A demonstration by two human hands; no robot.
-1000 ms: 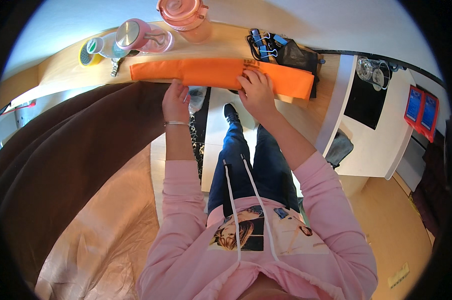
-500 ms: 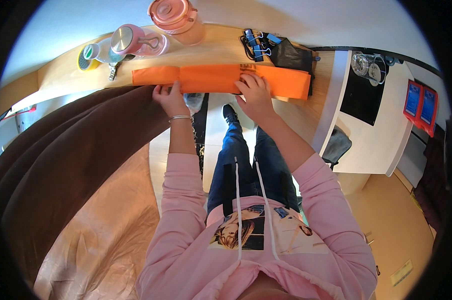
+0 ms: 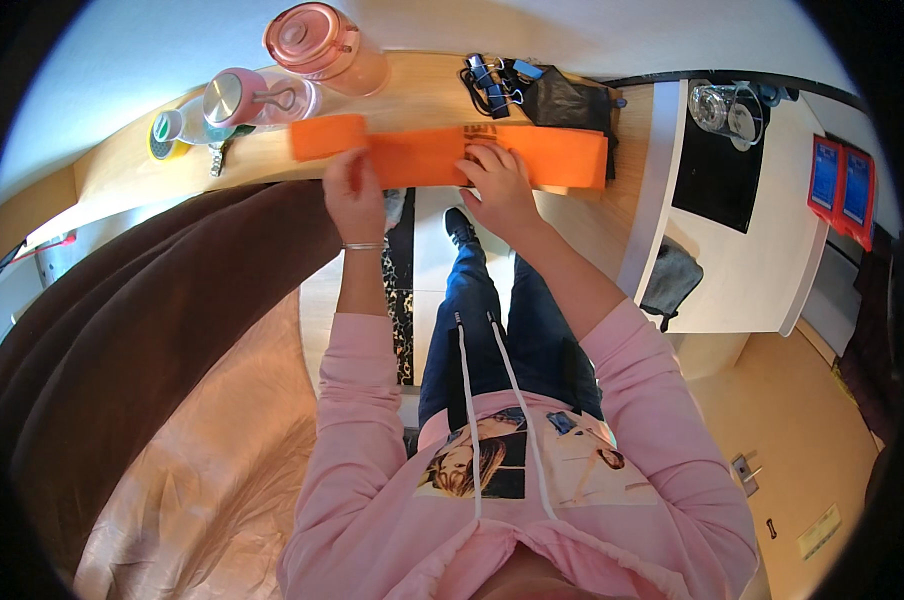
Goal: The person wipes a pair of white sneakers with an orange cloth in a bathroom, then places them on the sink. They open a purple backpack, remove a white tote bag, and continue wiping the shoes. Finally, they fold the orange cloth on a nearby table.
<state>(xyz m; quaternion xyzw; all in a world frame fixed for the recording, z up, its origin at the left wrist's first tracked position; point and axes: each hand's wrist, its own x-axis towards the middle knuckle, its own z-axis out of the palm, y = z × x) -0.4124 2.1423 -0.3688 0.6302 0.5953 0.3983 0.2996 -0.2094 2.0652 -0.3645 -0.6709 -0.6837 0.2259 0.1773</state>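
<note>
A long folded strip of orange material (image 3: 422, 158), perhaps fabric, lies along the near edge of the wooden desk, with dark print near its middle. At its left part, my left hand (image 3: 355, 200) is closed on the strip, the fingers slightly blurred. The left end is bent over and sits a little higher than the rest. My right hand (image 3: 499, 185) grips the strip right of the middle, with fingers curled over its face and the thumb at the lower edge. The strip's right end extends past that hand.
On the wooden desk (image 3: 427, 85) stand a pink lidded jug (image 3: 322, 50), a pink-capped bottle (image 3: 247, 100) and a clear bottle, with a wristwatch (image 3: 217, 158) near them. Binder clips (image 3: 490, 85) and a black pouch (image 3: 567, 105) lie right. Brown cloth (image 3: 172, 260) hangs at left.
My left hand has moved slightly right and turned, folding the strip's left end over. The right hand keeps its hold, and the view has shifted a little.
</note>
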